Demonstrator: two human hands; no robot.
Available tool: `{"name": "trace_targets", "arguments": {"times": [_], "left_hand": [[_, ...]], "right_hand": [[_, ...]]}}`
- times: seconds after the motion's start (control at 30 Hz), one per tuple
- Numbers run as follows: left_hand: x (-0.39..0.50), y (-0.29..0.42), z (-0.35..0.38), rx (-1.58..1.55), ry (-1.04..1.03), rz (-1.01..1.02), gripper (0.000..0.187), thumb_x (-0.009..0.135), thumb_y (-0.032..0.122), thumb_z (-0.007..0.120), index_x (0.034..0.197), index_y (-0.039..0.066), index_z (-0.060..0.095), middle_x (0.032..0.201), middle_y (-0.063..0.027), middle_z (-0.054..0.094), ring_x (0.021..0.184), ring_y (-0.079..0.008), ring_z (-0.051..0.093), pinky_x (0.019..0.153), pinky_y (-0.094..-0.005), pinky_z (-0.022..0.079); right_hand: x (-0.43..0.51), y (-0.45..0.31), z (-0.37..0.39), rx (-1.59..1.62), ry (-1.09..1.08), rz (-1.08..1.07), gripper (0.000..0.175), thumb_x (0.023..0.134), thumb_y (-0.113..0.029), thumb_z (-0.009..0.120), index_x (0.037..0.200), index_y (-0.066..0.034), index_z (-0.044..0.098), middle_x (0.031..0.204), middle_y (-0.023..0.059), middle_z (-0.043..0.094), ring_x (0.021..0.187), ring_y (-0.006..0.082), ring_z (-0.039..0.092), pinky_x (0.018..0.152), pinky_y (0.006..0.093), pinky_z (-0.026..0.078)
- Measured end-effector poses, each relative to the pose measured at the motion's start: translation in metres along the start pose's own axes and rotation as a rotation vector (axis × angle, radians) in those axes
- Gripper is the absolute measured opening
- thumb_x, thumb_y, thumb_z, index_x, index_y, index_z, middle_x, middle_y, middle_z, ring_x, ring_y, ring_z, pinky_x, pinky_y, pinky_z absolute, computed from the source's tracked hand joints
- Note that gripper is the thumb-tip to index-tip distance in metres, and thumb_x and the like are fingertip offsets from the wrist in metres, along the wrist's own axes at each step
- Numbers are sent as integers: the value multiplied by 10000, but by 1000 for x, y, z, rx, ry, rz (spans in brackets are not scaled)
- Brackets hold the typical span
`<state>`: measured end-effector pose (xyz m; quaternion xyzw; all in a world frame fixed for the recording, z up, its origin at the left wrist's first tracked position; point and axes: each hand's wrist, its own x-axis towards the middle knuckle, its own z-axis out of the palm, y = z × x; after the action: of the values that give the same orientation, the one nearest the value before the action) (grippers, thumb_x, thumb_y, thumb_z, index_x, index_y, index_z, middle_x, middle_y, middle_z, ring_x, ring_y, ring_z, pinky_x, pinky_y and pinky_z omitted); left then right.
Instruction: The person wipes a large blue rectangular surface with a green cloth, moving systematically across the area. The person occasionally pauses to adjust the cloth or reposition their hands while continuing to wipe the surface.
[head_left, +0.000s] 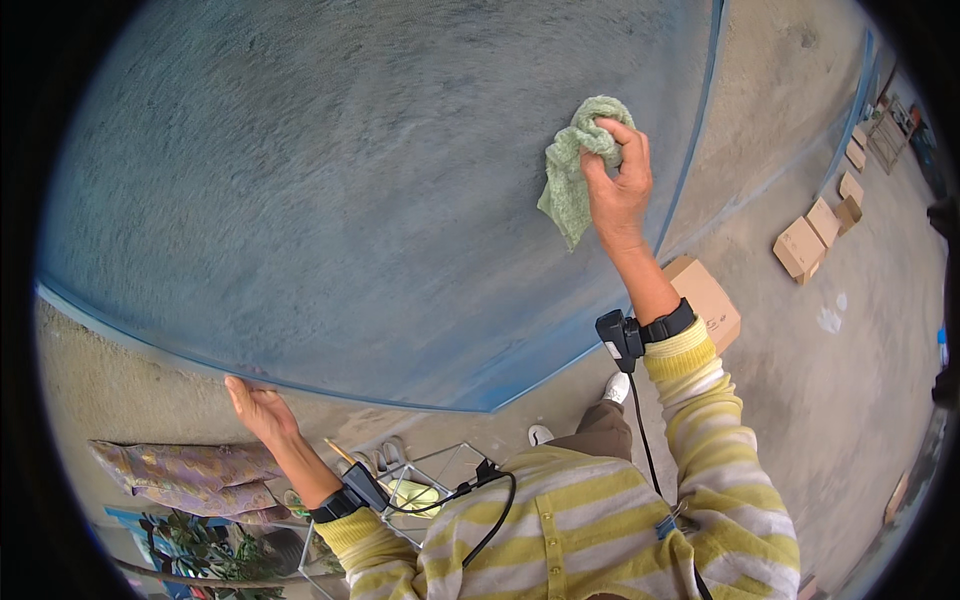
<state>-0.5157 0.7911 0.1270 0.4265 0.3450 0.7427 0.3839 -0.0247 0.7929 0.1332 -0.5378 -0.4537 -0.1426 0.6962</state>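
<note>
A crumpled light-green cloth (566, 180) is pinched between the thumb and fingers of my right hand (624, 176). It lies against a large blue-grey panel (337, 210), and one corner of it hangs loose. The panel's surface looks streaked and dull, with a brighter blue border near its corner. My left hand (262, 409) grips the blue edge (337, 395) of this panel at the lower left; some of its fingertips are hidden there. Black straps with small devices sit on both wrists.
A cardboard box (705, 300) stands on the concrete floor beside my right forearm. Further right lie several opened cartons (799, 247). At lower left are a patterned cloth (195, 476), a leafy plant (202, 547) and a metal-framed rack (450, 457) with shoes. A black cable (641, 435) hangs from my right wrist.
</note>
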Motion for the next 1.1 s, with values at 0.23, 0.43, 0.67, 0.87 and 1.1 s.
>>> {"name": "trace_targets", "arguments": {"times": [0.23, 0.43, 0.67, 0.87, 1.1], "left_hand": [[1, -3, 0, 8, 87, -13, 525, 874, 366, 592, 1215, -9, 459, 1220, -98, 506, 1111, -194, 476, 934, -323, 395], [1, -2, -1, 8, 77, -11, 538, 872, 372, 593, 1229, -4, 451, 1220, -97, 503, 1111, -191, 471, 937, -337, 387], [3, -4, -6, 9, 98, -25, 539, 880, 361, 585, 1242, -9, 437, 1227, -99, 497, 1118, -193, 466, 955, -336, 377], [-1, -1, -1, -17, 75, -21, 529, 886, 340, 583, 1244, -17, 427, 1215, -102, 500, 1112, -194, 468, 954, -325, 384], [-4, 1, 1, -16, 80, 5, 491, 882, 337, 588, 1206, -11, 466, 1163, -87, 535, 1057, -174, 495, 922, -315, 398]], "right_hand": [[-36, 55, -14, -146, -224, 106, 299, 741, -37, 619, 1026, -97, 549, 1015, 88, 530, 934, 267, 550, 794, 337, 447], [-95, 83, -43, -221, -345, 313, 309, 710, -4, 597, 1003, -92, 552, 1004, 85, 539, 911, 289, 559, 780, 362, 447], [55, 62, -51, 51, 51, 133, 286, 759, -81, 644, 1039, -73, 582, 998, 62, 563, 888, 196, 566, 771, 298, 446], [131, 49, -47, -275, 50, -275, 280, 791, -90, 601, 1068, -112, 575, 1002, 110, 546, 951, 301, 537, 802, 367, 444], [21, 109, -59, -459, -70, -32, 326, 738, -22, 584, 1057, -71, 537, 1031, 146, 517, 1010, 333, 506, 836, 389, 425]]}}
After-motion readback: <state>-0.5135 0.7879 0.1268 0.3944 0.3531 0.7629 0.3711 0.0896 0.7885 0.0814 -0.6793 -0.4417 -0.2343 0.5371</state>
